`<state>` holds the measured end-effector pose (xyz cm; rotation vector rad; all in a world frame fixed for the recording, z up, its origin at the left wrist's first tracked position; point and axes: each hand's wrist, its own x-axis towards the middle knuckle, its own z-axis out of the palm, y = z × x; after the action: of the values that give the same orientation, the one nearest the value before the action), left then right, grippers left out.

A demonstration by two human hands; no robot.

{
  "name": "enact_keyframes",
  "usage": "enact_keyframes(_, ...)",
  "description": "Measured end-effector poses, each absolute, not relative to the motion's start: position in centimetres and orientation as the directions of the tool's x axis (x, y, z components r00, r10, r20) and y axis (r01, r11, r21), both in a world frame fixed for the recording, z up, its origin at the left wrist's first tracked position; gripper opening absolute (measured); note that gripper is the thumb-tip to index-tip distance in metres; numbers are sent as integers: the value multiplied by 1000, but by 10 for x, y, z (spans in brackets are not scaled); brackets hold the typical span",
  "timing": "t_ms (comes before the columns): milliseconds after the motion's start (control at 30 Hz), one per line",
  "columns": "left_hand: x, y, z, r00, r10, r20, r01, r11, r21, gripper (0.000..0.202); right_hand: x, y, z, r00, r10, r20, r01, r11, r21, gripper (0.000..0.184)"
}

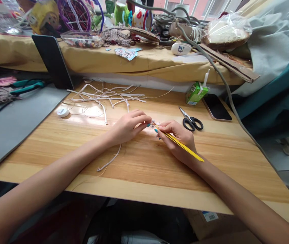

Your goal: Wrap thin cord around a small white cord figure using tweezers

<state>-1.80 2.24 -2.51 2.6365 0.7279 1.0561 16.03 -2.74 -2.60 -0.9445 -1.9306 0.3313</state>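
Both hands meet at the middle of the wooden tabletop (144, 169). My left hand (128, 127) is closed, its fingertips pinching a tiny bead-like piece (153, 124); a white cord (110, 162) trails from under it toward me. My right hand (177, 135) is closed round a long yellow stick (185, 147), whose tip touches the small piece. The stick's far end reaches back over my wrist.
Black-handled scissors (191, 121), a dark phone (217, 106) and a green juice carton (196, 93) lie to the right. White cord strips (109, 96) and a small white spool (62, 112) sit at back left. A black tablet (53, 61) leans against a cluttered cloth-covered shelf (109, 61).
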Motion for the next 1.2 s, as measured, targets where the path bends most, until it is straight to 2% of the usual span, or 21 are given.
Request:
enact_keyframes(433,-21,20,-22,677,434,595,348,-901,261,11,163,-25,-28,-351,693,630,449,714,-536,7)
enact_keyframes(667,-21,19,-23,666,450,595,384,-891,243,10,163,-25,-26,-361,690,628,466,716,-519,8)
enact_keyframes(967,-20,17,-27,643,497,582,407,-866,290,3,162,-26,-25,-361,692,625,487,711,-507,8)
enact_keyframes(1200,-20,16,-29,636,494,593,386,-869,310,15,162,-25,-27,-386,678,626,471,728,-498,7)
